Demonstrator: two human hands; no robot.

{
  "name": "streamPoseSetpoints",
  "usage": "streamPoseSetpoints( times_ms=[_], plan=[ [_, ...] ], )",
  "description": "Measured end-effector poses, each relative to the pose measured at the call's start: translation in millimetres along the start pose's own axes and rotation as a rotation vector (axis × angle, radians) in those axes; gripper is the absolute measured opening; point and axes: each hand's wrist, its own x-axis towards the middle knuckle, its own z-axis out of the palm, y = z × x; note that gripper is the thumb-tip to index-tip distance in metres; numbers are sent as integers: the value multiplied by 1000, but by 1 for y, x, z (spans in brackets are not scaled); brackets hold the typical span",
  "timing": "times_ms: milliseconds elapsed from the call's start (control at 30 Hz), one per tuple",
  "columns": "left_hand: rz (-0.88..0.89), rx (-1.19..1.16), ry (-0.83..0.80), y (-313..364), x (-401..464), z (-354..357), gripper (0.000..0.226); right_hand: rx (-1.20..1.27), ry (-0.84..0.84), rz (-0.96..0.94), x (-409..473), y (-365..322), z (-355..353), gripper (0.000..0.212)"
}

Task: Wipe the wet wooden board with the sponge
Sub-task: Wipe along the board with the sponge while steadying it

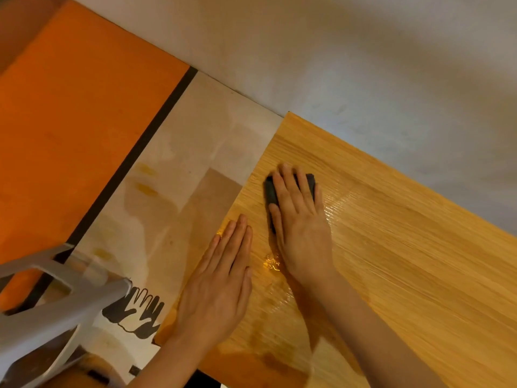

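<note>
Pressing hand: the right hand lies flat on the sponge, fingers straight and close together, thumb along the sponge's left side.
Sponge: dark, oblong, under the right fingers and palm; only its far end and left edge show past the fingertips. Its long axis runs with the fingers, pointing away from the person toward the board's far corner.
Steadying hand: the left hand rests flat on the wooden board, fingers straight and pressed together, fingertips just short of the board's left edge and beside the right thumb, apart from the sponge.
Board, orientation: long grain and long axis run from the far left corner toward the near right, out of view.
Board, edges: the left edge passes just left of the left fingertips; the far edge lies beyond the right fingertips, against the grey wall.
Wet zone: glossy streaks and a small puddle sit between the two hands and to the right of the right knuckles.
Open room: broad bare wood extends right of the right hand; less remains ahead of the fingertips.
Surroundings: a pale paper sheet with printed hand outlines lies left of the left fingers; beyond it, an orange surface; a blurred grey frame sits near left.
</note>
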Motion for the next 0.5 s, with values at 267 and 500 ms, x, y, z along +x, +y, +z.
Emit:
streamPoseSetpoints(
  times_ms=[267,500],
  plan=[
    [5,-13,10,-1,-1,3,58,-49,3,-54,68,53,-27,51],
    [19,-22,29,-3,3,2,57,-5,128,27,100,51,-29,48]
  ],
)
